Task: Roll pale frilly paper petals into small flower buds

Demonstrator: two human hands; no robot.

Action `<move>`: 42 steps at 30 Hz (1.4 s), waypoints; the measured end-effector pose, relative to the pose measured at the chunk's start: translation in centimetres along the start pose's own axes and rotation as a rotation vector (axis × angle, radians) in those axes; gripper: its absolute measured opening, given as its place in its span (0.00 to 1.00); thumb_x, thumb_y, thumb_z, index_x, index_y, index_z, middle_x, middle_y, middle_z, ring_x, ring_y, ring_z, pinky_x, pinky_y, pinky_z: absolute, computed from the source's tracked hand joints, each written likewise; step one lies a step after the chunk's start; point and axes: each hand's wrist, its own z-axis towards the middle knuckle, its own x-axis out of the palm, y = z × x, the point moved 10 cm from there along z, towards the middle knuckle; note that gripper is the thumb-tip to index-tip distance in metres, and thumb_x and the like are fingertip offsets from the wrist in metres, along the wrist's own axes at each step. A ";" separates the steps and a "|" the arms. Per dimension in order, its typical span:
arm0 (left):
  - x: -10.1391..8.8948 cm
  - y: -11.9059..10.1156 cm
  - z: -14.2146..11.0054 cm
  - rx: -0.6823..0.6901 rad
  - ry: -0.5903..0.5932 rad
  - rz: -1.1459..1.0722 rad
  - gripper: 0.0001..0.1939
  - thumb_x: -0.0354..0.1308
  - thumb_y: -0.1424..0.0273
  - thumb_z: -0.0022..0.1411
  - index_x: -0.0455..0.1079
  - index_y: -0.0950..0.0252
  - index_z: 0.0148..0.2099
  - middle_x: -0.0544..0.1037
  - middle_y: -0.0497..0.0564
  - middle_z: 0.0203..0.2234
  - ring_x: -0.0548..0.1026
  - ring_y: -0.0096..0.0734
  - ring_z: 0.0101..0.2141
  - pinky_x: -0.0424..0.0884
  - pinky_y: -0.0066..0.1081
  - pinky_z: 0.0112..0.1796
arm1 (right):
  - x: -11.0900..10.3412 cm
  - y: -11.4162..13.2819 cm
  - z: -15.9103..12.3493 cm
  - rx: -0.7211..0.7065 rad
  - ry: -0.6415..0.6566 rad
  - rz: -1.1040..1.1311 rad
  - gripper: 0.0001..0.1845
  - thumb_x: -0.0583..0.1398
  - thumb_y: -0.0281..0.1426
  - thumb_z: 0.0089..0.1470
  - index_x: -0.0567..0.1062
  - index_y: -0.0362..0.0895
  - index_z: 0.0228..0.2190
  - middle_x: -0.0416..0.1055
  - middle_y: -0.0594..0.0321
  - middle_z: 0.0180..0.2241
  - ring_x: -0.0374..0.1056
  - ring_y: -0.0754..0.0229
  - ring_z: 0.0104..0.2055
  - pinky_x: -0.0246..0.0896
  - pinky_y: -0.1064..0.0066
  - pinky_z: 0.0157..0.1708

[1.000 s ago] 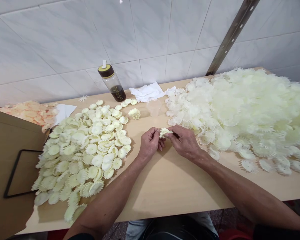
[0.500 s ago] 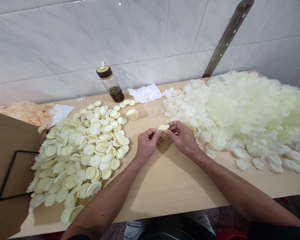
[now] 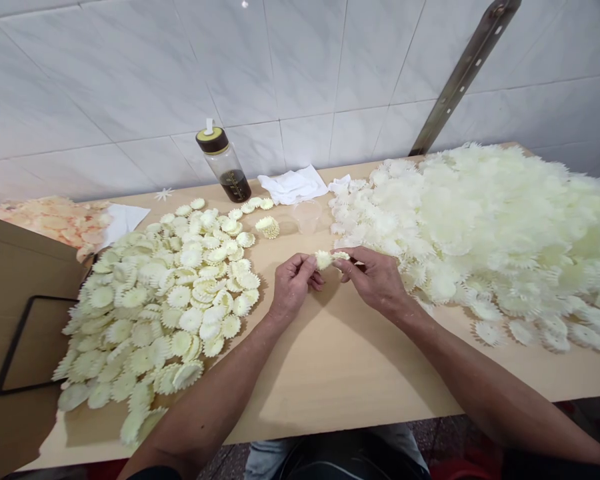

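My left hand [image 3: 291, 283] pinches a small pale-yellow frilled flower piece [image 3: 323, 260] between thumb and fingers. Just to its right, another frilled flower piece [image 3: 341, 255] is held at the fingertips of my right hand [image 3: 377, 279]. The two pieces are side by side above the table; whether they touch I cannot tell. Left of my hands lies a heap of pale-yellow cupped flower pieces [image 3: 180, 293] with toothed edges. To the right spreads a larger heap of translucent whitish-green petal discs [image 3: 480, 227].
A short stack of flower pieces [image 3: 267, 227] stands beyond my left hand, near a clear plastic piece [image 3: 307, 217]. Behind are a bottle of dark liquid [image 3: 234, 175] and white tissue [image 3: 294, 185]. A cardboard box [image 3: 23, 340] and orange-pink petals [image 3: 55, 220] are at far left.
A single frilled piece showed between my fingertips before; now two show, one at each hand. My right hand has shifted slightly right.
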 end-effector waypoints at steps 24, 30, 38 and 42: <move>-5.2 -0.4 2.3 0.086 -0.275 -0.057 0.15 0.65 0.62 0.62 0.63 0.62 0.31 0.79 0.47 0.22 0.72 0.26 0.17 0.68 0.26 0.21 | 5.1 -0.8 -1.8 0.337 0.442 0.744 0.28 0.70 0.41 0.59 0.76 0.49 0.59 0.78 0.53 0.57 0.80 0.50 0.53 0.74 0.47 0.60; -4.3 -1.6 1.9 0.114 -0.224 0.052 0.18 0.67 0.62 0.61 0.63 0.63 0.28 0.83 0.53 0.32 0.74 0.23 0.21 0.64 0.24 0.22 | 5.4 -1.1 -2.2 0.407 0.522 0.693 0.26 0.70 0.46 0.59 0.80 0.44 0.53 0.84 0.54 0.41 0.82 0.57 0.33 0.80 0.66 0.32; -3.0 -0.6 2.4 -0.031 -0.082 -0.163 0.26 0.77 0.56 0.51 0.70 0.63 0.44 0.76 0.45 0.26 0.71 0.24 0.22 0.65 0.24 0.20 | 4.8 -1.5 -1.6 0.430 0.417 0.816 0.24 0.64 0.50 0.64 0.78 0.44 0.50 0.81 0.52 0.44 0.78 0.59 0.33 0.79 0.65 0.33; -2.7 -0.2 2.6 -0.098 -0.036 -0.256 0.29 0.77 0.55 0.50 0.76 0.67 0.48 0.76 0.47 0.28 0.72 0.23 0.25 0.69 0.25 0.24 | 4.8 -1.8 -1.6 0.462 0.404 0.833 0.25 0.68 0.46 0.62 0.77 0.45 0.54 0.78 0.51 0.51 0.80 0.56 0.42 0.79 0.58 0.47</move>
